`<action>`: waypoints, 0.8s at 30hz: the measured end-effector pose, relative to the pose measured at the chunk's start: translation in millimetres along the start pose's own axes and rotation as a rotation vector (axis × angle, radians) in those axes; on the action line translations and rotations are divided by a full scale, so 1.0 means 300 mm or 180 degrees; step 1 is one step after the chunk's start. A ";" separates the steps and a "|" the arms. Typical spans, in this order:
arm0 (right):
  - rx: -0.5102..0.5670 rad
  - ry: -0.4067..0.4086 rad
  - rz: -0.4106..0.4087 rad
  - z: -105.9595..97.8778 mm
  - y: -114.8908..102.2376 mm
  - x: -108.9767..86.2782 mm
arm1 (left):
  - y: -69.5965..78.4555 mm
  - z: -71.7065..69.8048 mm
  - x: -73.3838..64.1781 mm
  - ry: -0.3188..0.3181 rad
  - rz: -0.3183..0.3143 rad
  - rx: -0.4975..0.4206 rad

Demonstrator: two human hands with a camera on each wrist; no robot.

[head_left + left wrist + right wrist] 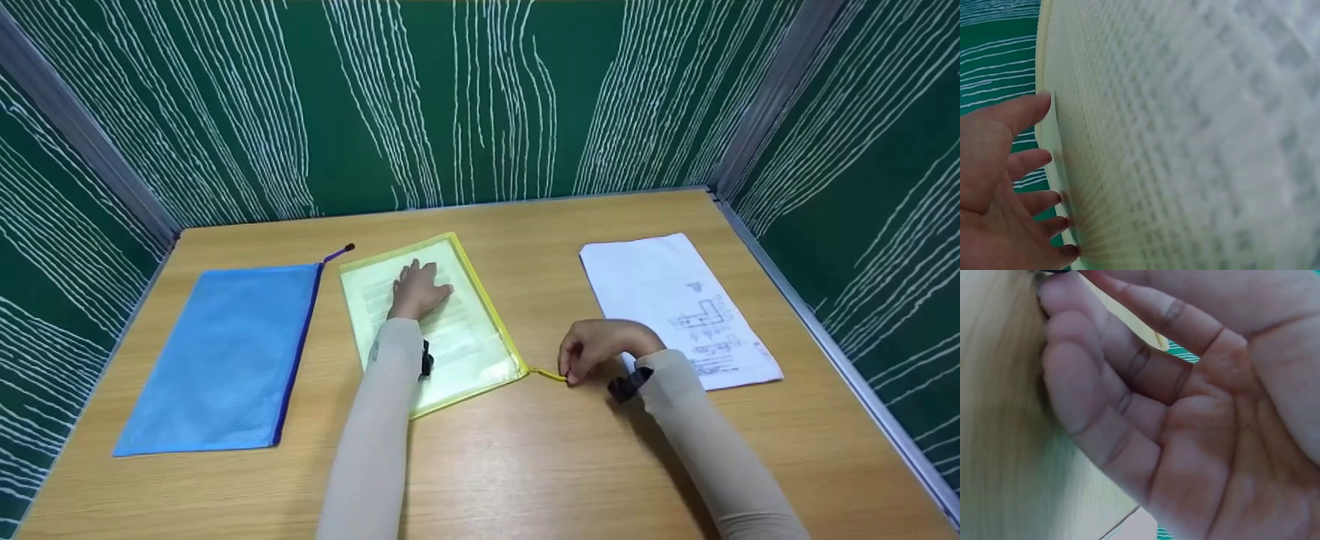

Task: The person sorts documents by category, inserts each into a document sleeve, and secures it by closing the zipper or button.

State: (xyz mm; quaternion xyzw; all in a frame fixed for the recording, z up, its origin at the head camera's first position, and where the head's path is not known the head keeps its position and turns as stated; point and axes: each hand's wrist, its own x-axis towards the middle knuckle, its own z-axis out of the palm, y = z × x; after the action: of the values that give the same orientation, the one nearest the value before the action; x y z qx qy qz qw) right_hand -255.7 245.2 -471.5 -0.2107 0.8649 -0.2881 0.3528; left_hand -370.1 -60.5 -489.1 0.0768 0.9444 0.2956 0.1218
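Observation:
A clear zip document pouch with yellow edging (480, 360) lies tilted on the table, printed sheets showing through it. My left hand (417, 291) rests spread on its upper part; in the left wrist view the fingertips (1044, 107) touch the pouch surface (1145, 135). At the pouch's lower right corner, a yellow zipper pull cord (547, 373) stretches out to the right. My right hand (600, 346) pinches the end of that cord between thumb and forefinger, low over the table. In the right wrist view its fingers (1072, 382) are curled, the cord mostly hidden.
A blue zip pouch (217, 360) with a dark purple zipper edge lies to the left. Its pull cord (337, 253) points up and right. White papers with printed drawings (660, 285) lie on the right, partly under the right wrist. Green walls with white lines (510, 105) enclose the wooden table (480, 480).

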 end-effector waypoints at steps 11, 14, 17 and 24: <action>0.0134 0.0300 0.0016 -0.015 -0.007 0.011 | -0.048 -0.040 -0.038 0.0680 -0.0029 -0.0559; 0.0137 0.0456 0.0068 -0.022 -0.016 0.021 | -0.064 -0.055 -0.052 0.0825 -0.0074 -0.0627; 0.0235 0.0620 0.0004 -0.030 -0.021 0.032 | -0.080 -0.071 -0.069 0.0962 -0.0114 -0.0681; 0.0711 0.1020 0.0062 -0.034 -0.029 0.079 | -0.137 -0.106 -0.112 0.1103 -0.0351 -0.0814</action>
State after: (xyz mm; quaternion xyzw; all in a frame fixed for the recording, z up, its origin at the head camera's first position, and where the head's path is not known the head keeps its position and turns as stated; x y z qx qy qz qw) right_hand -277.4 228.8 -471.5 -0.1132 0.8747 -0.4088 0.2346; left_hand -349.7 -118.3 -481.4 -0.0429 0.9088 0.4146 -0.0176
